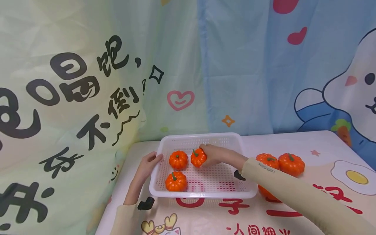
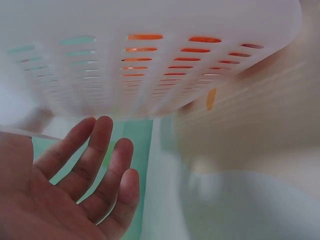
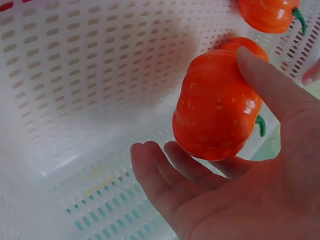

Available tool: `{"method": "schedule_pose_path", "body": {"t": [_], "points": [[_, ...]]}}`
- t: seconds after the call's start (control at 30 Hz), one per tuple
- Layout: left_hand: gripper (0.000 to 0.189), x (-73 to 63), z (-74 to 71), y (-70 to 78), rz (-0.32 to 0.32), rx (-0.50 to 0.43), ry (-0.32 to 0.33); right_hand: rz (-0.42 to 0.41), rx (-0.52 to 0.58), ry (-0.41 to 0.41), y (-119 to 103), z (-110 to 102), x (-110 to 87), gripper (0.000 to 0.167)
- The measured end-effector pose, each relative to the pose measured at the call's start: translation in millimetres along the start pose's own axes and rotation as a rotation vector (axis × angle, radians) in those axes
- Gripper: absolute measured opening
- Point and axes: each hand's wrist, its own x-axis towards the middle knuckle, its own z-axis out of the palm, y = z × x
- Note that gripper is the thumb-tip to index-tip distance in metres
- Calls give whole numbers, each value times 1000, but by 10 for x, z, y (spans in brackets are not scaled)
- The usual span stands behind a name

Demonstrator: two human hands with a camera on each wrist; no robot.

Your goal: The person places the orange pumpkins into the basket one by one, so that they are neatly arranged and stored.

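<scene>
A white slotted plastic basket stands on the table with two small orange toy pumpkins at its left side. Inside its walls, my right hand holds another orange pumpkin, thumb on one side and fingers curved under the other. The green stem of that pumpkin points to the left in the head view. At the basket's left rim is my left hand; its thumb goes over the rim while the loosely bent fingers lie along the outer wall. The left thumb's tip is hidden in the left wrist view.
More orange pumpkins sit on the table to the right of the basket, one partly covered by my right sleeve. Behind the table hangs a printed curtain. The tablecloth carries printed lettering and drawings.
</scene>
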Motion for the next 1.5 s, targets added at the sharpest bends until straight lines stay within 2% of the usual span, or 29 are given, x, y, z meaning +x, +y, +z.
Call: {"method": "schedule_pose_path", "body": {"t": [0.37, 0.5, 0.6, 0.7, 1.03, 1.5], "points": [[34, 25, 12, 12, 3, 0, -4, 37, 44, -12, 60, 138, 107, 92], [33, -50, -7, 157, -2, -9, -23, 25, 40, -9, 91, 155, 137, 92], [34, -46, -2, 160, -14, 0, -21, 14, 32, -6, 109, 168, 156, 91], [35, 11, 23, 51, -17, 7, -1, 21, 55, -6, 104, 185, 167, 91], [32, -182, -57, 373, -4, -18, -40, 25, 63, -4, 81, 224, 196, 88], [33, -201, -59, 388, -5, -11, -37, 28, 106, -23, 79, 235, 219, 91]]}}
